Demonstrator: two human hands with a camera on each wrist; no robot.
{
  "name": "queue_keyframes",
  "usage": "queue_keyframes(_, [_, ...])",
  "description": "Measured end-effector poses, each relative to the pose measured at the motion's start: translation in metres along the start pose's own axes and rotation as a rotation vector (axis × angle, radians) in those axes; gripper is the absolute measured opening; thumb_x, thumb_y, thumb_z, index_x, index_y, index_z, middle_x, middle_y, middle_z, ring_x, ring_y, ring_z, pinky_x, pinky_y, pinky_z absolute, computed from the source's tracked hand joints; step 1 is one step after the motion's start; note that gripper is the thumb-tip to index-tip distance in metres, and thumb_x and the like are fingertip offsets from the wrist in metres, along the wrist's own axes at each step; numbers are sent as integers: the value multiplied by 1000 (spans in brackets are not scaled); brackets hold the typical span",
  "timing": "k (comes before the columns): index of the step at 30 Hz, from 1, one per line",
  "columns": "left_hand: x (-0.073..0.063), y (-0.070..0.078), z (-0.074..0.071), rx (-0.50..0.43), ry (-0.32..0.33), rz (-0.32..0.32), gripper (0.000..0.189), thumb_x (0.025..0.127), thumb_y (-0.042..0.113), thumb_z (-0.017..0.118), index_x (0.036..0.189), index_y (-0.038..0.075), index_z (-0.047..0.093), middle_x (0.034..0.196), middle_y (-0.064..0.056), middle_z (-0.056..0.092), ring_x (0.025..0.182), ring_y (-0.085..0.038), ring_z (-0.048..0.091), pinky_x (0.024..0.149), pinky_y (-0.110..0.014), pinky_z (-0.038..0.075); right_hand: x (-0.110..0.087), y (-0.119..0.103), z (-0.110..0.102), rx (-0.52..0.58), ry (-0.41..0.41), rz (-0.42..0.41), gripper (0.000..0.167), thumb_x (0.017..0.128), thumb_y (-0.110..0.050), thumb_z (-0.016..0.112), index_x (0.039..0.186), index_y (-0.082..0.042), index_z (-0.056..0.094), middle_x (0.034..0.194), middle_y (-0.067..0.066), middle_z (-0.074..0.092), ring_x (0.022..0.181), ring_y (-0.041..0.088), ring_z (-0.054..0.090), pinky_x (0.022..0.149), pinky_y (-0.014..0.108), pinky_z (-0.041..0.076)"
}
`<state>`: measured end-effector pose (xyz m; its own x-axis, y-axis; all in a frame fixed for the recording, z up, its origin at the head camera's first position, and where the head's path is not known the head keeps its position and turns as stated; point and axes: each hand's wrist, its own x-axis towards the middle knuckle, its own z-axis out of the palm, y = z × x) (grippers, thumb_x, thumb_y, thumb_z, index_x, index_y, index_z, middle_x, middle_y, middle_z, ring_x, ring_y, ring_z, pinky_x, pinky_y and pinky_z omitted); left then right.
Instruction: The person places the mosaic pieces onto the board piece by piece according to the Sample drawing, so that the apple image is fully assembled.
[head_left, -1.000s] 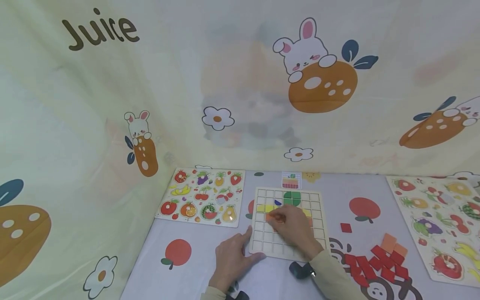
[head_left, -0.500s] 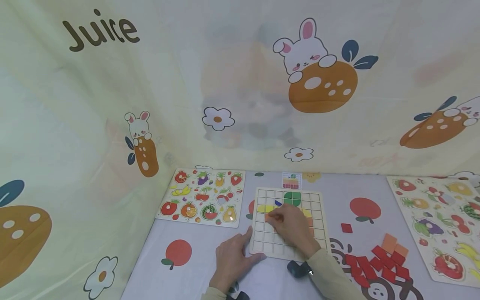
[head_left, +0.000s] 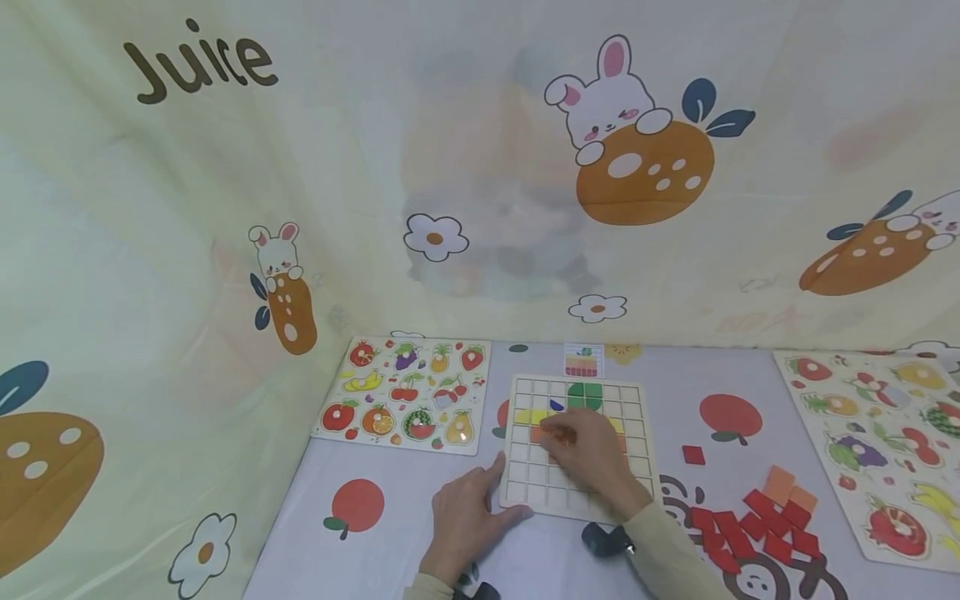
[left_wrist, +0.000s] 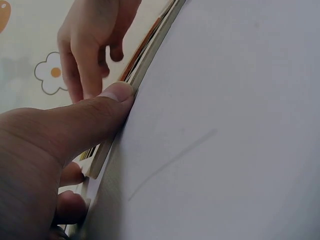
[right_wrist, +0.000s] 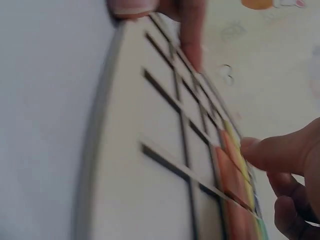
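A wooden grid board (head_left: pixel 525 483) lies on the table, part filled with green, blue, yellow and orange tiles. My left hand (head_left: pixel 463 517) holds its near left corner, thumb on the front edge and fingers along the left side. In the left wrist view, the left thumb (left_wrist: pixel 110 102) presses that edge. Over the board's orange and yellow rows, my right hand (head_left: pixel 592 454) bends down with its fingertips at the left end of the orange row (right_wrist: pixel 232 180). I cannot tell whether it pinches a tile there. The palm hides the middle of the board.
Loose red tiles (head_left: pixel 752 527) and a few orange tiles (head_left: pixel 778 483) lie at the right, with one red tile (head_left: pixel 693 455) apart. A small picture card (head_left: pixel 583 361) sits behind the board. Fruit puzzles stand at left (head_left: pixel 408 396) and right (head_left: pixel 892 467).
My right hand has shifted very slightly to the right over the orange row. The left hand and the board stay in place.
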<state>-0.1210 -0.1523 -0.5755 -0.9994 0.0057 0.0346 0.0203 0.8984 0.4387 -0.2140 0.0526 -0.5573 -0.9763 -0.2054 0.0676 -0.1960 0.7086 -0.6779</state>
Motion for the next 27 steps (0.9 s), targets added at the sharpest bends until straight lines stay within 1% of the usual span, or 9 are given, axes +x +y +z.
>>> queue_keyframes(4, [0,1,2,7,7,6,86,80,71,81,151,28,61,64,14,41,57,-3,32,59,-23,25,-6,17,-24,-4,51,2,26,93,-26,83,117,-16,81,102,1,72,88,19,57,77,33,48])
queue_keyframes(7, [0,3,2,6,4,4,87,79,71,81,151,27,61,64,14,40,57,-3,31,59,-24,24,-14,34,-52,-39,77,55,30,94,-27,81,119,-11,80,99,5,71,87,22,57,72,32,47])
queue_keyframes(10, [0,3,1,6,-1,-7,87,79,71,82,151,28,61,64,14,40,57,-4,31,59,-24,24,-25,58,-84,-71,68,141,39,95,-31,79,126,-6,77,102,10,71,88,25,59,67,31,48])
queue_keyframes(12, [0,3,0,5,-6,-12,87,79,70,82,152,28,60,64,13,40,57,-5,31,60,-24,24,-34,76,-106,-100,38,216,47,96,-35,78,131,-4,73,106,16,71,90,28,60,65,33,47])
queue_keyframes(17, [0,2,-1,7,-2,-16,87,79,70,82,152,28,60,65,13,40,58,-5,32,60,-24,24,-57,127,-151,-194,-17,325,66,91,-41,81,138,2,65,119,29,70,93,34,64,70,44,55])
queue_keyframes(19, [-1,2,0,11,5,-14,87,79,70,82,152,28,60,65,13,40,57,-5,32,59,-24,25,-66,143,-163,-215,-30,357,71,88,-41,84,139,5,63,121,32,69,93,36,65,73,50,57])
queue_keyframes(21, [-2,1,0,15,12,-6,86,79,69,82,151,27,61,64,13,40,57,-5,31,59,-24,24,-74,156,-171,-223,-56,403,75,88,-42,84,139,7,61,120,34,68,91,36,66,73,52,58])
queue_keyframes(24, [-2,1,0,14,19,4,86,79,68,83,151,27,61,64,13,40,57,-4,31,59,-24,24,-84,167,-178,-227,-78,455,72,90,-40,83,138,8,60,118,36,67,91,37,66,71,49,58])
queue_keyframes(27, [-2,1,1,10,21,9,86,79,68,83,151,27,61,65,13,40,57,-4,31,59,-24,24,-88,173,-180,-232,-73,466,68,91,-37,82,137,8,60,117,37,65,90,37,65,68,45,58])
